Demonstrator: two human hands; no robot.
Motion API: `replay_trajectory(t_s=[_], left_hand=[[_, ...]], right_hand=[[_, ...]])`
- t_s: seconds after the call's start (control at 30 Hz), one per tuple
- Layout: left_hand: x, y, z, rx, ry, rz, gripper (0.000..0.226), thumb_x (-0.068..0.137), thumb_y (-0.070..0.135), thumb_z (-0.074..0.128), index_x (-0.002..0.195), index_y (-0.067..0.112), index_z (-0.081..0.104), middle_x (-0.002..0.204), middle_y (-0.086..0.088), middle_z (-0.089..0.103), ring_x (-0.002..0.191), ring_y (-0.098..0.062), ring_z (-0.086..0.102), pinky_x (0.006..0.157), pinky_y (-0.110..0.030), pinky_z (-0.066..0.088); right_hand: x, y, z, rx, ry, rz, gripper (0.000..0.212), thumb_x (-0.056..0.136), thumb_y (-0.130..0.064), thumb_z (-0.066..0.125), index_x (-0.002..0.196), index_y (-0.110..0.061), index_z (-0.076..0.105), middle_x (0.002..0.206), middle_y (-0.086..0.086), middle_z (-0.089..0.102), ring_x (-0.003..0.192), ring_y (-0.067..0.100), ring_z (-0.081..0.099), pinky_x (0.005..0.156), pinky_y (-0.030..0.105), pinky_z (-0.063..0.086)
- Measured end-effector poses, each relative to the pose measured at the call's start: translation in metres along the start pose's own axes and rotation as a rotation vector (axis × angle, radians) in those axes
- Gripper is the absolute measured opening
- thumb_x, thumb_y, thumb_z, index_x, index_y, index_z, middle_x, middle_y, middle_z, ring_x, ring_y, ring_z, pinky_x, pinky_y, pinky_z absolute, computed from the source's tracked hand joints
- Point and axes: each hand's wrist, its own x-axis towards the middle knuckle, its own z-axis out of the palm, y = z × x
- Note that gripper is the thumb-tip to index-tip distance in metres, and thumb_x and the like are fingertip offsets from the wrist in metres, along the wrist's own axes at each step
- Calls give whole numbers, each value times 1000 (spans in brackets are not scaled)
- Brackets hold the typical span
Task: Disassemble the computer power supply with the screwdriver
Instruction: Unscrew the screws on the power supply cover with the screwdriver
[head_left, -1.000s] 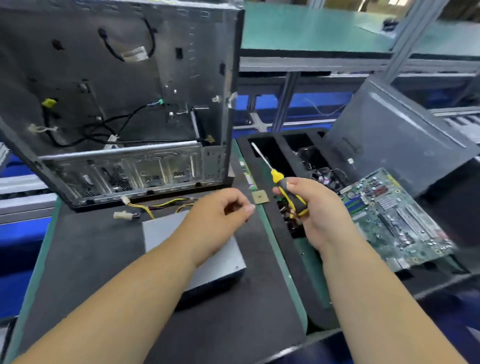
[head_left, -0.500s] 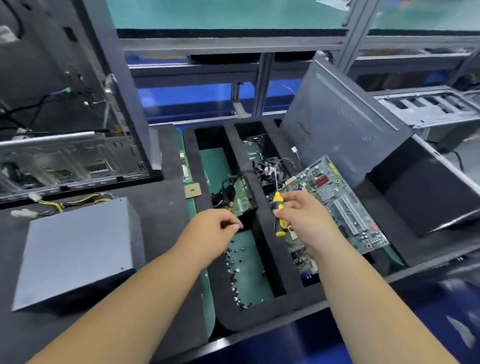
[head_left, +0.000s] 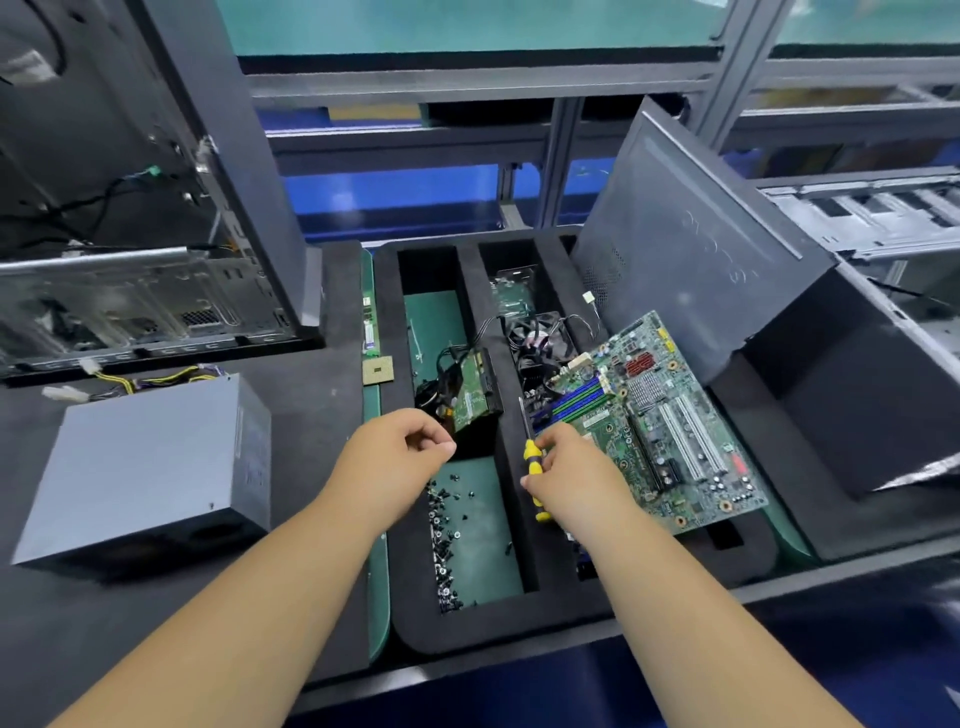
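Screwdriver (head_left: 534, 470) in right hand (head_left: 574, 480), tight grip; left hand (head_left: 397, 460) fingertips pinched, maybe w/ screw, can't tell.

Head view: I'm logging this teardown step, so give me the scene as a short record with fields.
left hand: fingers curled, above the screw compartment; whether it pinches a screw cannot be told
right hand: grips the screwdriver
screwdriver: yellow and black handle, shaft pointing away from the person
power supply: grey box on the dark mat at left, apart from both hands
loose screws: scattered in the foam tray's left compartment
motherboard: lies tilted over the tray's right side
computer case: open, at far left
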Motion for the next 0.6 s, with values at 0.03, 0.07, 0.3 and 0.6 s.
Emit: replay_trajectory(t_s=[0.03,0.07,0.3,0.6], left_hand=[[-1,0,-1,-8,0,-1,12,85,24,70,74,30,70,62,18,59,54,2,47,58,-20,40],[-3,0,-2,-14,1,-1,13,86,25,70,74,30,70,63,18,59,55,3,47,58,-19,40],[-8,0,-11,-3,34,23,14,89,24,67,78,32,70,73,13,62,60,4,50,59,-15,38],[-11,-10,-42,-75,59,70,16,89,21,66,80,34,70,68,26,60,59,2,48,60,-10,39]], right_hand=[[0,0,1,-46,1,-6,31,88,-26,68,112,-25,49,97,-1,61,88,24,64,77,42,56],[1,0,1,-81,-1,-12,31,88,-26,67,112,-25,48,98,-1,61,88,24,63,77,40,55],[3,1,8,-139,-11,-9,33,89,-25,68,117,-21,50,114,2,48,88,25,60,79,40,54],[3,-6,6,-180,-2,34,45,87,-44,69,119,-21,45,118,3,47,87,22,58,72,35,48]])
